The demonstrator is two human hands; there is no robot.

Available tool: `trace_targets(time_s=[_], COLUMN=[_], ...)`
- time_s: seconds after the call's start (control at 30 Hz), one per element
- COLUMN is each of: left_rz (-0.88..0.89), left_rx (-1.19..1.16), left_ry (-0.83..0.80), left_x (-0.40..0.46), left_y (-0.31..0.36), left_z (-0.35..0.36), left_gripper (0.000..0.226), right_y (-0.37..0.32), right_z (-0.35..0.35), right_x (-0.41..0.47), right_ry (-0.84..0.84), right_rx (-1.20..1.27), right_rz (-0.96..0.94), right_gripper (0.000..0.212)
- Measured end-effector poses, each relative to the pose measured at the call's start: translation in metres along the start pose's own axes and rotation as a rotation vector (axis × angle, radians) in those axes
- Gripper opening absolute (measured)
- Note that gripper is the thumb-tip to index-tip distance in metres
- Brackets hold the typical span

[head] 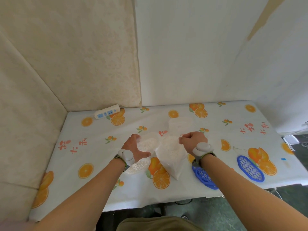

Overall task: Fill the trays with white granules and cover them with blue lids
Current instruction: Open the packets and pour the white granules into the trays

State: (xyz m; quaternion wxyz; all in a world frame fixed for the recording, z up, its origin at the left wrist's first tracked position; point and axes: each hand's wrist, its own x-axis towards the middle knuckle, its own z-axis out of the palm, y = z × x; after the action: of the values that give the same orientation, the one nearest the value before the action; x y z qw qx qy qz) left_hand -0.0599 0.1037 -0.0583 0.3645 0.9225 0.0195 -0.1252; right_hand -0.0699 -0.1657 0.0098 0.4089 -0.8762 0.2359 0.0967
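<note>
A person's left hand [135, 147] curls around a clear tray [147, 144] of white granules at the table's centre while the right hand [193, 140], pinched shut, grips a granule bag [170, 155], seemingly mid-filling; two blue lids [250, 169] nearby await fitting.

We see a smooth, faintly glossy white vinyl tablecloth printed with oranges [100, 184]. On it lie two blue openwork plastic lids [250, 168], matt and rigid-looking. A clear, thin plastic bag [171, 157] holds coarse white granules [139, 165], and a translucent plastic tray [148, 145] shows the same grainy fill. The white plastic power strip with blue sockets [106, 112] looks smooth. We note grey matt plastic wrist devices [202, 148], and beige wallpaper with a dull embossed pattern [75, 55].
</note>
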Motion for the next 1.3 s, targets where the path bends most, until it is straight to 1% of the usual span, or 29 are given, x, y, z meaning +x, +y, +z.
trace_targets(time_s=[0.3, 0.37, 0.53, 0.6, 0.63, 0.77, 0.83, 0.93, 1.07, 1.3], left_rz=[0.0, 0.0, -0.004, -0.004, -0.002, -0.002, -0.009, -0.016, -0.022, -0.03], left_rx=[0.006, 0.006, -0.007, -0.011, -0.01, -0.018, -0.026, -0.027, -0.028, -0.012], left_ry=[0.005, 0.001, 0.009, 0.006, 0.004, 0.003, 0.004, 0.006, 0.014, 0.017], left_x=[-0.001, -0.001, -0.003, -0.003, -0.003, -0.005, -0.005, -0.005, -0.004, -0.002], left_y=[0.0, 0.0, -0.002, -0.003, -0.002, -0.002, -0.002, -0.002, -0.004, -0.004], left_z=[-0.001, -0.002, -0.001, 0.0, 0.0, 0.0, -0.001, -0.002, -0.001, 0.001], left_gripper=[0.099, 0.099, 0.098, 0.098, 0.098, 0.097, 0.098, 0.099, 0.098, 0.095], right_y=[-0.002, -0.007, -0.031, -0.042, -0.045, -0.055, -0.059, -0.065, -0.068, -0.057], right_z=[-0.022, -0.024, -0.014, -0.005, 0.0, 0.028, 0.042, 0.057, 0.067, 0.064], right_x=[-0.007, -0.009, -0.01, -0.01, -0.01, -0.012, -0.012, -0.016, -0.022, -0.022], right_ry=[0.007, -0.002, -0.01, -0.042, -0.052, -0.091, -0.101, -0.115, -0.117, -0.104], right_rx=[0.238, 0.286, 0.369, 0.379, 0.373, 0.278, 0.18, 0.006, -0.158, -0.325], right_rz=[0.038, 0.039, -0.002, -0.02, -0.03, -0.081, -0.134, -0.236, -0.347, -0.575], right_gripper=[0.009, 0.004, 0.002, 0.004, 0.008, 0.007, 0.012, 0.011, 0.008, 0.015])
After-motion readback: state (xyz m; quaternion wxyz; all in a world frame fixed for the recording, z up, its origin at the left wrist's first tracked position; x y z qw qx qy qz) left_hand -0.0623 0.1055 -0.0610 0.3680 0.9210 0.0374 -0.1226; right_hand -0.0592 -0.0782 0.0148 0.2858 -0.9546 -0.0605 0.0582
